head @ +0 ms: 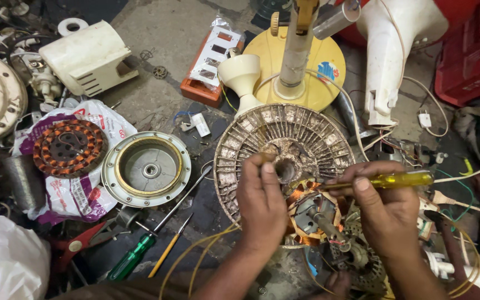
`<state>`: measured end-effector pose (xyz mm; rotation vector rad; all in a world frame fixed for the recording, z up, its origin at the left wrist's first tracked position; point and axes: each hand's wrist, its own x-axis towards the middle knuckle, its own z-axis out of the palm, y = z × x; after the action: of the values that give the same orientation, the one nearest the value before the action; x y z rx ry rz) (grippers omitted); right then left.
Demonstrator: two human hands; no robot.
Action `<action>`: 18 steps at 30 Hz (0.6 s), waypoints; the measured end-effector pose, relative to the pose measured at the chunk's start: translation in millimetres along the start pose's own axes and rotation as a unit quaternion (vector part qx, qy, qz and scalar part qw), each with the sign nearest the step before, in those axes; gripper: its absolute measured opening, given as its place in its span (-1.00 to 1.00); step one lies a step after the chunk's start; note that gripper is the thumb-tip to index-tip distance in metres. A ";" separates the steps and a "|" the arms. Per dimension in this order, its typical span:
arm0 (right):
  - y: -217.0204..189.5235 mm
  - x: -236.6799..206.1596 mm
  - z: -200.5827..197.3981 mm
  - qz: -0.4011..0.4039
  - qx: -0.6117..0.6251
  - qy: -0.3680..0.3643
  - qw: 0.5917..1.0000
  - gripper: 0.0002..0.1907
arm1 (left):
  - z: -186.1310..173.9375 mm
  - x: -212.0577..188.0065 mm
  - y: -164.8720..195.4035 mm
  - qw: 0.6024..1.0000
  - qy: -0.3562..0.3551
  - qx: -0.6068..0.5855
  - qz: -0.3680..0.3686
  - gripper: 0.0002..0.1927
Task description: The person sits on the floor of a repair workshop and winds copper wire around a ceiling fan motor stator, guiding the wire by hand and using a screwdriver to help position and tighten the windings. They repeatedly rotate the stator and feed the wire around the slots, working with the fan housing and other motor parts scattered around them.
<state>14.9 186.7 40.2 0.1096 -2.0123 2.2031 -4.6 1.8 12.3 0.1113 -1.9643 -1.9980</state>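
A round ceiling-fan stator [290,139] with dusty slots lies at the centre. My left hand [261,201] rests on its near side, thumb by the central hub, gripping the core. My right hand [387,210] is closed on a screwdriver with a clear yellow handle [395,180]; its tip points left into the copper windings [301,195]. A small motor with a shaft [320,219] sits just below, between my hands.
A round metal motor cover [146,168] and a copper-wound stator [69,148] on a plastic bag lie left. A green screwdriver [133,256], a thin yellow one [168,250] and red-handled pliers [79,244] lie near front. Yellow fan base [295,61], white fan housing [390,50], red crate [473,50] behind.
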 end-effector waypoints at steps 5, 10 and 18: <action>7.3 -1.1 8.6 0.013 0.030 0.025 0.999 -0.83 | -12.2 8.7 4.0 0.975 -0.063 -0.018 -0.210 -0.88; 11.3 -1.7 17.8 -0.006 0.040 0.043 0.998 -0.85 | -16.1 6.4 9.2 0.961 -0.142 -0.058 -0.230 -0.85; 17.6 -4.1 30.1 -0.022 0.045 0.075 0.996 -0.86 | -21.0 9.2 31.5 0.961 -0.176 0.149 -0.155 -0.85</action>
<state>14.5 154.9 25.1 -0.0026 -1.8150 2.2045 -1.5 -20.6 44.0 0.1519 -2.6121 -1.9975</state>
